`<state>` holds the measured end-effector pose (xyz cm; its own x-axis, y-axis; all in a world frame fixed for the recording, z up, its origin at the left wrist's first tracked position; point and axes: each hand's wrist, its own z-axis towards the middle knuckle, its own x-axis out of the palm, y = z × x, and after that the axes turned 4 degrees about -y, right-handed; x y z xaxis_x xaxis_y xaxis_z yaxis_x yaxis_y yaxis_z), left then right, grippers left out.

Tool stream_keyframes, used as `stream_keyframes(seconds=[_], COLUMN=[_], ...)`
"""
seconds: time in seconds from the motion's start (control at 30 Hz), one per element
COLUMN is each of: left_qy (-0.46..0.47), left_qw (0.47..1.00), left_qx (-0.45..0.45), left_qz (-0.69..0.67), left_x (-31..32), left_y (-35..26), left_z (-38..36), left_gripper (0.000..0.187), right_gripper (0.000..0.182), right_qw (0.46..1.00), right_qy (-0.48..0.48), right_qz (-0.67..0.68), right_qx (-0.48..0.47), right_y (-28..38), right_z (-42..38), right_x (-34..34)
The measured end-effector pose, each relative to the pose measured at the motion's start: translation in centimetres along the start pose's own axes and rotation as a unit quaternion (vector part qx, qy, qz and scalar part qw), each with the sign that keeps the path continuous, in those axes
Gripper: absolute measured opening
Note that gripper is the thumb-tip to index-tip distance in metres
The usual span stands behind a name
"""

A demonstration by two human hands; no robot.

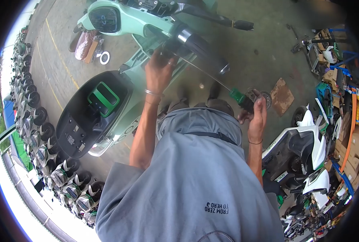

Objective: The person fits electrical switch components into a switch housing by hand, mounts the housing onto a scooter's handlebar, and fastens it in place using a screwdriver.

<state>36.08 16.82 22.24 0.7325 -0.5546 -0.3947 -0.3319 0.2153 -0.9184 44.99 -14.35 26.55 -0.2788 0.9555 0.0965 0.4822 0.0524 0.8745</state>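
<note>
A long-shafted screwdriver (238, 96) with a green and dark handle slants down and right from the scooter. My right hand (257, 116) is closed around the dark end of its handle. The shaft runs up to the pale green scooter (147, 29), where its tip is hidden near my left hand (159, 72). The fingers of my left hand are curled in against the scooter's body just below the handlebar grip (205, 49); what they hold is hidden. Left of my left arm, the scooter's open seat compartment (72, 125) shows a green bracket (104, 99) inside.
Many parked scooters (46, 133) line the left side. A white ring (104, 57) and wrapped items (84, 45) lie on the floor. On the right are a brown board (282, 97), a white and black scooter body (294, 149) and crowded shelves (349, 161).
</note>
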Motion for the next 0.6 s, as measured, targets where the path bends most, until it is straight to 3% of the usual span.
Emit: stream_keyframes(seconds=[0.03, 0.07, 0.13, 0.2, 0.23, 0.33, 0.37, 0.47, 0.5, 0.57, 0.6], left_qy=[-0.006, -0.011, 0.003, 0.022, 0.023, 0.019, 0.018, 0.022, 0.021, 0.021, 0.022], left_qw=[1.0, 1.0, 0.999, 1.0, 1.0, 1.0, 1.0, 1.0, 1.0, 1.0, 1.0], left_qx=[0.009, 0.017, 0.012, -0.01, -0.009, 0.004, -0.009, -0.021, -0.019, -0.015, -0.011], left_qz=[0.0, 0.0, 0.041, 0.009, 0.008, -0.009, 0.003, -0.001, -0.009, -0.017, -0.002], left_x=[-0.1, -0.2, -0.6, -0.5, -0.4, -0.5, -0.6, -0.5, -0.4, -0.2, -0.3], left_y=[0.4, 0.9, -0.4, -0.9, -0.8, -0.9, -1.1, -1.1, -0.8, -0.7, -1.0], left_z=[0.0, 0.0, 0.0, -0.2, -0.2, 0.1, 0.0, -0.1, 0.0, 0.0, -0.1], left_gripper=[0.048, 0.048, 0.048, 0.05, 0.05, 0.051, 0.051, 0.051, 0.051, 0.051, 0.05], right_gripper=[0.043, 0.044, 0.046, 0.047, 0.047, 0.046, 0.045, 0.046, 0.047, 0.048, 0.048], right_qw=[1.0, 0.996, 0.984, 0.996, 0.996, 0.993, 1.0, 0.991, 0.996, 0.99, 0.988], right_qy=[0.003, -0.015, -0.038, -0.036, -0.038, 0.003, -0.009, -0.031, -0.024, -0.018, 0.005], right_qz=[0.0, 0.008, 0.014, -0.083, -0.082, -0.029, -0.012, -0.01, -0.072, -0.132, -0.102], right_qx=[0.0, -0.087, -0.172, -0.005, -0.006, 0.113, 0.005, -0.13, -0.043, 0.043, 0.115], right_y=[-0.6, -1.5, -1.8, -1.1, -1.0, -0.3, -0.4, -1.3, -1.3, -0.9, -0.4], right_z=[0.2, 0.3, 0.1, 0.2, 0.2, 0.0, -0.8, -1.0, -0.7, -0.1, 0.1], right_x=[0.5, 1.3, 1.4, 0.0, -0.5, 0.0, 1.2, 0.9, -0.2, -1.5, -1.8])
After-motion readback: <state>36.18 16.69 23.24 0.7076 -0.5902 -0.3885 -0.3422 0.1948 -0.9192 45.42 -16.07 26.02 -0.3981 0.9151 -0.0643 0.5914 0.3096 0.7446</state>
